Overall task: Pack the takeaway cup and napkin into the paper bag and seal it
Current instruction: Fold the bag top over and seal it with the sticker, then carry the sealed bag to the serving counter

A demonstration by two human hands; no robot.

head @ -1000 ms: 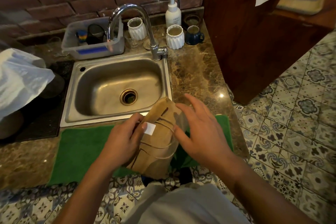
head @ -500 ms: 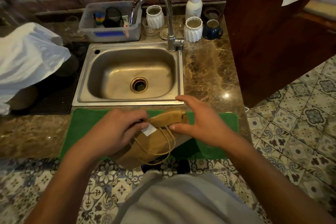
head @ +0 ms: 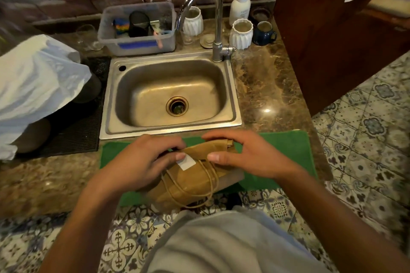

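A brown paper bag [head: 190,180] with twine handles lies on its side on the green mat [head: 286,150] at the counter's front edge. Its top is folded over. A small white sticker [head: 186,162] sits across the fold. My left hand [head: 144,162] grips the fold from the left, thumb beside the sticker. My right hand [head: 250,157] grips the folded top from the right. The cup and napkin are not visible.
A steel sink [head: 170,97] with a tall tap [head: 216,22] lies just behind the mat. Behind it stand a grey tub [head: 137,42], white ribbed cups [head: 240,33], a blue mug [head: 264,33] and a soap bottle [head: 240,0]. A white plastic bag [head: 33,86] sits left; a wooden cabinet [head: 332,40] stands right.
The bag went from tilted upright in my hands to lying down on the mat. Both hands came down with it and now hold its folded top.
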